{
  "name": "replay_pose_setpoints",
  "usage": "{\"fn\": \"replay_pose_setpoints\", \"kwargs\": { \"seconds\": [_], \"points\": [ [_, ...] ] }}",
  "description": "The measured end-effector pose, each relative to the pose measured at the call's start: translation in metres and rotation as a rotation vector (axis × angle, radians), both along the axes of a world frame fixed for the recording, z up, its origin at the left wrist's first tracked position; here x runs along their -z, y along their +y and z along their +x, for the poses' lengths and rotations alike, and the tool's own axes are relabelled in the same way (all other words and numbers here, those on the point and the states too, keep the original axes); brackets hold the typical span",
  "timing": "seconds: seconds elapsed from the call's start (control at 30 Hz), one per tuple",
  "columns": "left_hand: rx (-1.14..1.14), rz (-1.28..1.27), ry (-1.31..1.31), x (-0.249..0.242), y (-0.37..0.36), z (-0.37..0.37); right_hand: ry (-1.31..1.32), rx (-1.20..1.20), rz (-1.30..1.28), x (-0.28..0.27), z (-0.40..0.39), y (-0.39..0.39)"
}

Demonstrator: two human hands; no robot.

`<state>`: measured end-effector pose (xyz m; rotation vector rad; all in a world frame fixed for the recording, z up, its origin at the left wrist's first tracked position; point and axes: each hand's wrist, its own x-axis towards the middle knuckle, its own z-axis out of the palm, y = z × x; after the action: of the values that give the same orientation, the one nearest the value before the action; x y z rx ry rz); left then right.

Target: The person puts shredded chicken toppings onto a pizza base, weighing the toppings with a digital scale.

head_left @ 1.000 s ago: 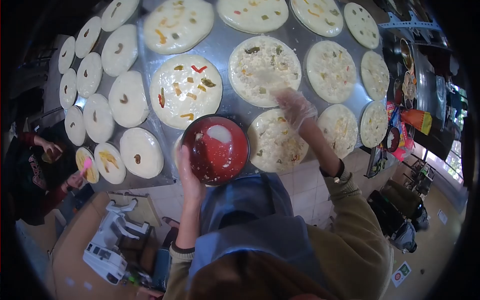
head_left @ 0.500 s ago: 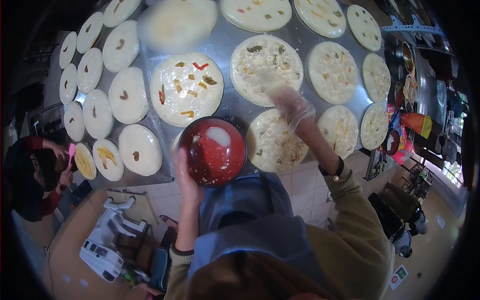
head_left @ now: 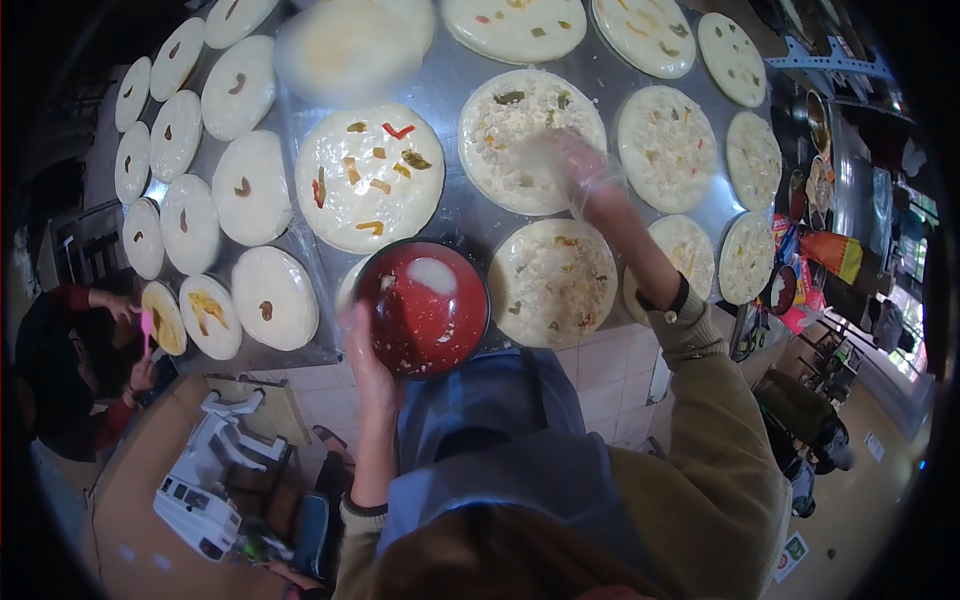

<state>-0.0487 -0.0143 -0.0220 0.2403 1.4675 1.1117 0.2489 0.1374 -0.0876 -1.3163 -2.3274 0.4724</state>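
My left hand (head_left: pixel 371 362) grips the side of a bowl (head_left: pixel 425 325), red inside with a dark rim. White crumbs and a pale smooth patch lie on its inner surface. Over a round of dough (head_left: pixel 490 160) covered in pale crumbs and pepper pieces is my right hand (head_left: pixel 582 172), in a clear plastic glove; its fingers are smeared by motion. Just below sits another crumb-covered round (head_left: pixel 555 290). To the left, a glossy round (head_left: pixel 345 215) bears red, orange and green pepper strips without crumbs.
Rounds of dough with single brown strips (head_left: pixel 250 185) fill the left of the metal table (head_left: pixel 455 212). More crumb-topped rounds (head_left: pixel 667 145) stand on the right. At far left another person (head_left: pixel 75 350) holds a pink utensil (head_left: pixel 147 330). Colourful packets (head_left: pixel 830 255) lie at the right.
My right hand has moved up a little over the crumb-covered round, from its lower right edge. My left hand still holds the bowl in nearly the same place.
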Motion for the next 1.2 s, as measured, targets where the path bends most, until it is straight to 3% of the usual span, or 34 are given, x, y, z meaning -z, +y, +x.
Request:
{"fn": "replay_pose_setpoints", "kwargs": {
  "seconds": [0.13,0.23,0.37,0.47,0.57,0.67,0.77,0.87,0.93,1.0,1.1,1.2],
  "points": [
    [-0.017,0.003,-0.009,-0.003,0.002,0.002,-0.146,-0.025,0.002,-0.008,0.012,-0.002],
    [-0.038,-0.026,0.004,-0.006,0.004,0.004,0.400,0.298,-0.571,-0.015,0.018,0.019],
    [-0.042,-0.011,-0.020,-0.004,0.004,0.005,0.358,0.339,-0.389,-0.003,0.049,0.057],
    [-0.027,-0.006,-0.018,-0.005,0.007,0.007,-0.044,0.201,-0.080,0.024,0.051,0.077],
    [-0.056,-0.022,-0.007,-0.009,0.010,0.011,0.068,0.286,-0.212,0.014,0.037,0.082],
    [-0.077,-0.020,-0.006,-0.009,0.009,0.012,0.134,0.239,-0.141,0.003,0.021,0.089],
    [-0.088,-0.016,-0.018,-0.008,0.008,0.011,0.023,0.030,0.030,0.027,0.012,0.100],
    [-0.112,-0.026,-0.007,-0.014,0.010,0.013,0.007,0.018,0.064,0.007,-0.001,0.094],
    [-0.124,-0.024,0.007,-0.017,0.009,0.013,0.259,0.068,-0.156,0.055,0.012,0.109],
    [-0.142,0.004,-0.020,-0.016,0.009,0.014,0.344,0.118,-0.273,0.070,0.022,0.113],
    [-0.174,0.024,-0.027,-0.014,0.009,0.012,0.147,0.182,-0.153,0.015,0.000,0.107],
    [-0.216,0.008,-0.051,-0.016,0.009,0.012,0.095,0.213,-0.365,-0.014,-0.012,0.099]
  ]
}}
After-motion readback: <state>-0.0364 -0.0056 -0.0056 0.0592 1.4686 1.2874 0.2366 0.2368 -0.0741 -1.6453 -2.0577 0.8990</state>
